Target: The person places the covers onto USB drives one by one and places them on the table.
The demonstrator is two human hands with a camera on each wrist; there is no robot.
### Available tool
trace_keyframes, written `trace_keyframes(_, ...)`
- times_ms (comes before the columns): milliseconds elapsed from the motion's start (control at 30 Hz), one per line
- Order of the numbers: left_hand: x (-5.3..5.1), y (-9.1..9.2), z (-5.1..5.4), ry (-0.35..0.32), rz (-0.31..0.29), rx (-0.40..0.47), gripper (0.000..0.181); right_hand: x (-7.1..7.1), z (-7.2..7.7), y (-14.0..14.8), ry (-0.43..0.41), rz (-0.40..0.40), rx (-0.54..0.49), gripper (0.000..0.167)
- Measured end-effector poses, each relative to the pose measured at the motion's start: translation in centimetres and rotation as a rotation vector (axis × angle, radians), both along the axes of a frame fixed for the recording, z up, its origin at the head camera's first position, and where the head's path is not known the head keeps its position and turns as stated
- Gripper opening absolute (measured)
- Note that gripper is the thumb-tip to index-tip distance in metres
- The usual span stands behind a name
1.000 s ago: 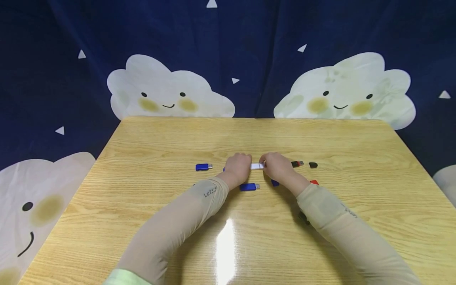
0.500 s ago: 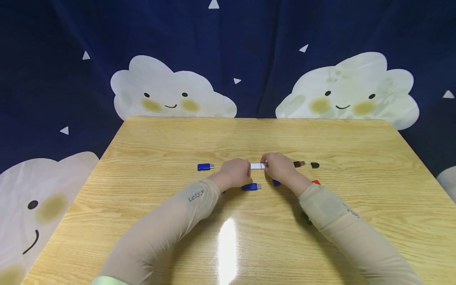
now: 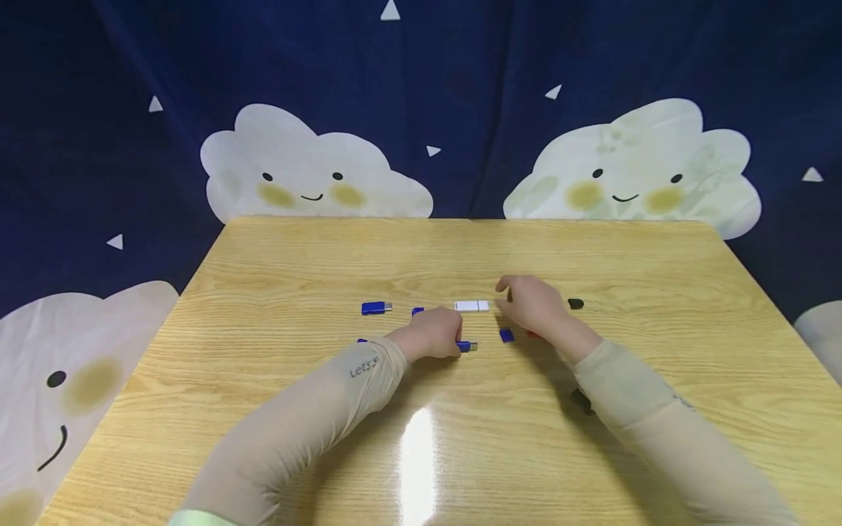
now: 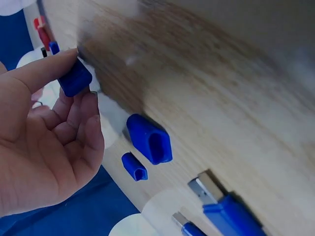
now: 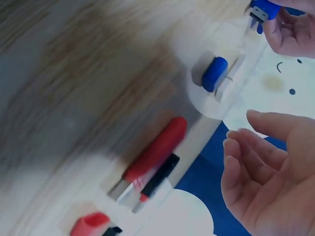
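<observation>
My left hand [image 3: 430, 334] pinches a blue USB stick [image 4: 77, 78] between thumb and fingers at the middle of the table. Its metal plug [image 3: 473, 347] points right, toward a loose blue cap [image 3: 506, 335]. Just behind lies a white USB stick [image 3: 471, 306] with its cap on, touched by neither hand. My right hand [image 3: 536, 307] hovers to the right of it, fingers loosely bent and holding nothing. In the right wrist view, a red USB stick [image 5: 157, 150] and a black one [image 5: 160, 176] lie uncapped beside this hand.
Farther left are two uncapped blue USB sticks [image 4: 234, 216], with blue caps [image 4: 149, 140] near them. A red cap [image 5: 89, 223] and a black cap [image 3: 576, 304] lie at right. Another black item [image 3: 582, 401] is partly hidden by the right sleeve. A cloud-patterned curtain hangs behind the table [image 3: 316, 248].
My left hand has left the white USB stick, come nearer and taken hold of the blue one. My right hand has let go of the white stick and shifted right.
</observation>
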State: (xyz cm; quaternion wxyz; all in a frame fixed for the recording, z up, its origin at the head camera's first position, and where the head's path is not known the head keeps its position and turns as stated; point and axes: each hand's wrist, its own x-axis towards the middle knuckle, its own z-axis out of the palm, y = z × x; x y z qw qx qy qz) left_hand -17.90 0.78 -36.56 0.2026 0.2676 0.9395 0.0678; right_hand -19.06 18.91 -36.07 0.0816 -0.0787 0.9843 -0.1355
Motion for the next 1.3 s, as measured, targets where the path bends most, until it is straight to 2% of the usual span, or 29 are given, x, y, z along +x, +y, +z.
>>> trace_keyframes(167,0.0,-0.1,0.3,0.025,0.005,0.011,0.014,0.9,0.6,0.7,-0.005,0.073,0.023,0.025)
trace_keyframes(333,0.0,-0.2,0.5,0.027,0.016,0.013,0.016,1.7,0.6,0.7,-0.113,0.197,0.042,0.016)
trace_keyframes(467,0.0,-0.3,0.4,0.031,0.017,0.009,0.016,2.0,0.3,0.5,-0.159,0.245,0.07,0.011)
trace_keyframes(633,0.0,-0.4,0.5,0.027,0.021,0.025,0.016,2.1,-0.2,0.6,-0.165,0.244,0.05,0.01)
trace_keyframes(867,0.2,-1.0,0.8,-0.017,0.04,0.096,0.02,2.2,-0.7,0.5,-0.119,0.248,-0.021,0.015)
trace_keyframes(1100,-0.1,-1.5,0.9,-0.029,0.041,0.167,0.018,2.1,-0.7,0.7,-0.111,0.207,-0.155,0.015)
trace_keyframes(1300,-0.5,-1.6,0.8,-0.068,0.035,0.273,0.013,2.4,-0.2,1.0,-0.129,0.162,-0.268,0.009)
